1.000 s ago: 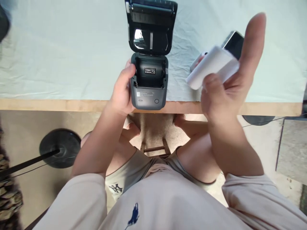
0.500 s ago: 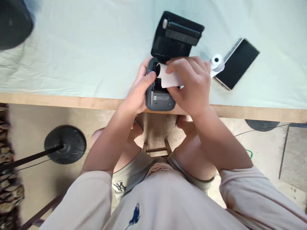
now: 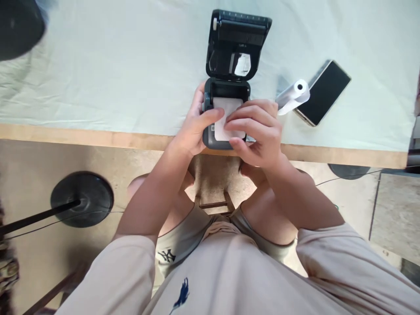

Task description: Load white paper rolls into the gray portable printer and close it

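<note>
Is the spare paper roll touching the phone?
Touching, it seems: the head view shows the spare paper roll with its end overlapping the phone edge, no gap between.

dark grey printer (image 3: 226, 87), white paper (image 3: 226, 116), pale green cloth (image 3: 114, 78)

Phone (image 3: 322, 92) beside spare roll (image 3: 293, 96)

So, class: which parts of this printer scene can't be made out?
- Head view: the paper roll core in the printer, hidden by the right hand.
- Printer's front label, covered by the left hand.
- Dark object top left, cut off by the edge.
</note>
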Demonstrator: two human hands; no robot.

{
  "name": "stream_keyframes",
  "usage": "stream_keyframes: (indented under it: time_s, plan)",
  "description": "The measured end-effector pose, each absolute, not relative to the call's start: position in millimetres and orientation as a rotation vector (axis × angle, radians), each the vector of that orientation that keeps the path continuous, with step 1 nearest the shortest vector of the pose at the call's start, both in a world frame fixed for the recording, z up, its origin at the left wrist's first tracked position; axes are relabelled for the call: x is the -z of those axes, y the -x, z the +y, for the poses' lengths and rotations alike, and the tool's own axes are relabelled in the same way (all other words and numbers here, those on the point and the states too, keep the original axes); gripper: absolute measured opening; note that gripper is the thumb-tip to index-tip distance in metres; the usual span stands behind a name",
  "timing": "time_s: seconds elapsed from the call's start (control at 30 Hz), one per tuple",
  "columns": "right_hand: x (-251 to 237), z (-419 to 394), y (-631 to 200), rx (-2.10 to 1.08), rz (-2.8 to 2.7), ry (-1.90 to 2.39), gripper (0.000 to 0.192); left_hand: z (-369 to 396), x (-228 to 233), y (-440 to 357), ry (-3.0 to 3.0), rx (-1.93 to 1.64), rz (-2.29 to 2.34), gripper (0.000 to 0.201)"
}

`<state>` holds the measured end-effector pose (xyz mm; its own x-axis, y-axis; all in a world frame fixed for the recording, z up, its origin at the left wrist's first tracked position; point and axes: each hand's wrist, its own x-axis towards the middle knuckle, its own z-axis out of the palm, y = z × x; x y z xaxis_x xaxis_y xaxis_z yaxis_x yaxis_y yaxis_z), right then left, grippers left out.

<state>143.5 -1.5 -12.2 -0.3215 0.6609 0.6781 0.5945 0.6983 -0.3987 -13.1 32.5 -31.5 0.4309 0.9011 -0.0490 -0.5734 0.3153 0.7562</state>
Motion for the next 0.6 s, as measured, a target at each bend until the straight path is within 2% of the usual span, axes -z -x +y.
stream_keyframes:
  time_s: [0.1, 0.3, 0.47, 0.6]
  plan:
    - [13, -1, -144, -0.201, -1.939, 0.989, 0.020, 34, 34, 15, -0.790, -0.999, 0.577, 0.058]
    - [15, -1, -148, -0.191, -1.826, 0.993, 0.015, 34, 38, 14, -0.826, -1.017, 0.609, 0.064]
    - [21, -2, -155, -0.248, -1.698, 1.075, 0.027, 35, 41, 14, -0.839, -1.041, 0.584, 0.066]
    - [16, -6, -168, -0.415, -1.680, 1.149, 0.035, 41, 46, 11, -0.822, -1.034, 0.559, 0.066]
